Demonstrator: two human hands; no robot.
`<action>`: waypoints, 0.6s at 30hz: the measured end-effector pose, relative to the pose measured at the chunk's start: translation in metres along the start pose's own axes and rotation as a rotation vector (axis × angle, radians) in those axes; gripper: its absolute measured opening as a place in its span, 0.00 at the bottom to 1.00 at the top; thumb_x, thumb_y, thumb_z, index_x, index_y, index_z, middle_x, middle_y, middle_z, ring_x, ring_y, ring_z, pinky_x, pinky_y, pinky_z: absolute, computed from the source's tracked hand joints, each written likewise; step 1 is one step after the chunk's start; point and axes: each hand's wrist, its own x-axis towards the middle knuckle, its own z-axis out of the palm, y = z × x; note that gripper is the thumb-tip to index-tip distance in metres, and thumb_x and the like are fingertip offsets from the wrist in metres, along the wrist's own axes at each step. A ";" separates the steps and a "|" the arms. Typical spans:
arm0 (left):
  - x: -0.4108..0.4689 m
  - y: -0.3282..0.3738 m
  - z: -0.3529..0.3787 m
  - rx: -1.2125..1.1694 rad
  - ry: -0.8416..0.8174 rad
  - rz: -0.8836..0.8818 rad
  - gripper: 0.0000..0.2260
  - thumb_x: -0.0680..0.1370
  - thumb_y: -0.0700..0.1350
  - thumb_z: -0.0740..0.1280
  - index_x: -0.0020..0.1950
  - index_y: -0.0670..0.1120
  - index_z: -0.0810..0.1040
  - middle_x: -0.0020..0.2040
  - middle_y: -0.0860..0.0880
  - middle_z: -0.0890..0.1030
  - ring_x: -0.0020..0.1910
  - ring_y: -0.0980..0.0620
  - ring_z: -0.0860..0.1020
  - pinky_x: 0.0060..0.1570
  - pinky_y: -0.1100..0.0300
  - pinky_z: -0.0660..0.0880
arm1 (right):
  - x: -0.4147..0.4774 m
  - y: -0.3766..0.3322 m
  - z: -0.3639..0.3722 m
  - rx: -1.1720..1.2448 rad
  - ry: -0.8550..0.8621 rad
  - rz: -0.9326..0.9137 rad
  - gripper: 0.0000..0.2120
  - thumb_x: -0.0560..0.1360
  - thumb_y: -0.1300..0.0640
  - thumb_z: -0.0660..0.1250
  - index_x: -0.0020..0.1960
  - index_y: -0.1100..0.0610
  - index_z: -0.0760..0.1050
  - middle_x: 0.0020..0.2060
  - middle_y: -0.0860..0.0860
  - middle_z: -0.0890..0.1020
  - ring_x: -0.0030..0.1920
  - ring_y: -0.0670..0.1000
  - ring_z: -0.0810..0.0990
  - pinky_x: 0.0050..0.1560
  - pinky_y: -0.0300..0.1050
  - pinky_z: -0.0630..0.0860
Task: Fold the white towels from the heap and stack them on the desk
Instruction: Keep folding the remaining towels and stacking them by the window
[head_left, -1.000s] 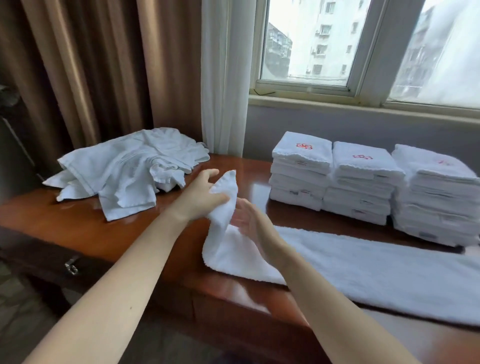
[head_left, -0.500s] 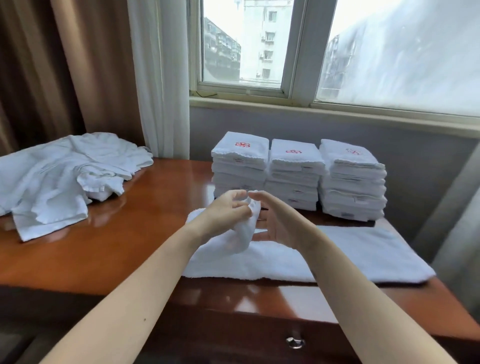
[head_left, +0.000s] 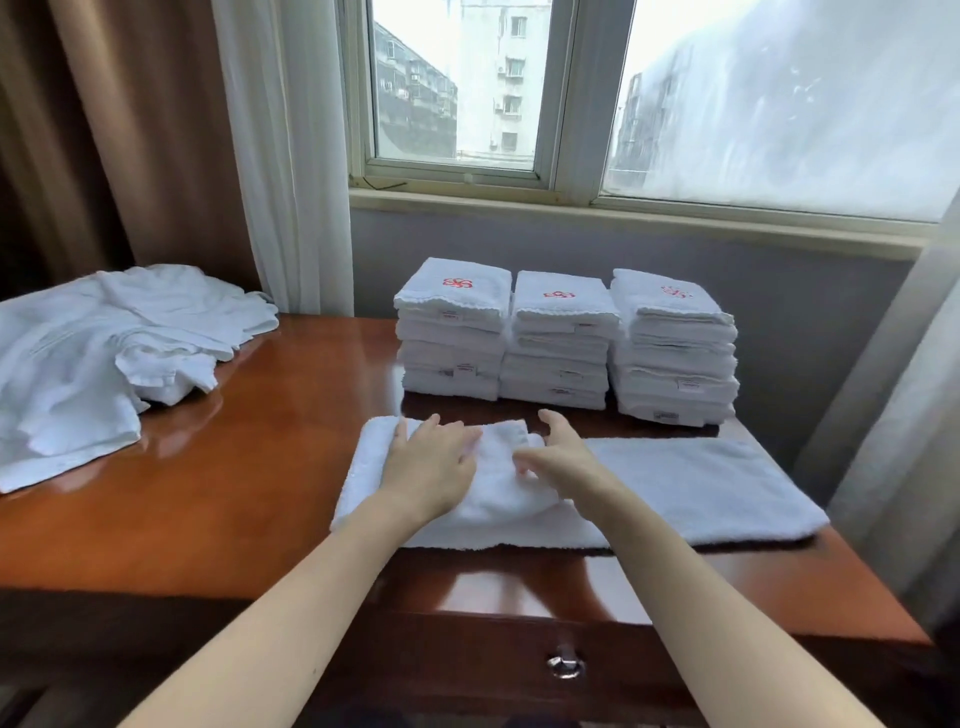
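Towel (head_left: 701, 483) white, long (plush), left end folded; left hand (head_left: 431, 467), right hand (head_left: 566, 460) outspread.

A glossy reddish-brown wooden counter (head_left: 270, 467) is carrying only white cloth. A rumpled heap of towels (head_left: 104, 364) is sprawling over its left end. Three stacks of folded towels (head_left: 561, 343) are standing side by side along the back. A long towel (head_left: 701, 483) is lying stretched near the front edge, its left end doubled over.

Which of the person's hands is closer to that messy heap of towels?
Left. The left hand lies flat on the folded-over end of the towel, toward the heap; the right hand is beyond it, at the fold's right edge.
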 end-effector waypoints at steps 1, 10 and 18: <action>-0.001 0.001 0.006 0.101 -0.037 0.020 0.20 0.82 0.47 0.53 0.75 0.57 0.66 0.77 0.52 0.64 0.79 0.49 0.54 0.76 0.40 0.42 | 0.000 0.002 0.002 -0.044 0.007 -0.027 0.40 0.71 0.64 0.65 0.79 0.52 0.52 0.59 0.48 0.72 0.48 0.45 0.75 0.42 0.37 0.73; 0.002 -0.008 0.027 0.232 -0.100 -0.003 0.32 0.75 0.73 0.42 0.78 0.66 0.48 0.81 0.51 0.46 0.80 0.48 0.40 0.70 0.34 0.34 | -0.003 0.022 0.009 -0.866 0.054 -0.380 0.30 0.79 0.54 0.56 0.80 0.47 0.54 0.80 0.48 0.50 0.79 0.49 0.47 0.77 0.52 0.53; 0.007 -0.031 0.017 0.312 -0.105 -0.128 0.44 0.64 0.80 0.38 0.78 0.66 0.45 0.81 0.49 0.44 0.79 0.40 0.40 0.69 0.31 0.34 | 0.007 0.044 0.013 -0.880 -0.001 -0.308 0.28 0.82 0.43 0.46 0.81 0.45 0.45 0.80 0.45 0.47 0.79 0.44 0.43 0.77 0.50 0.36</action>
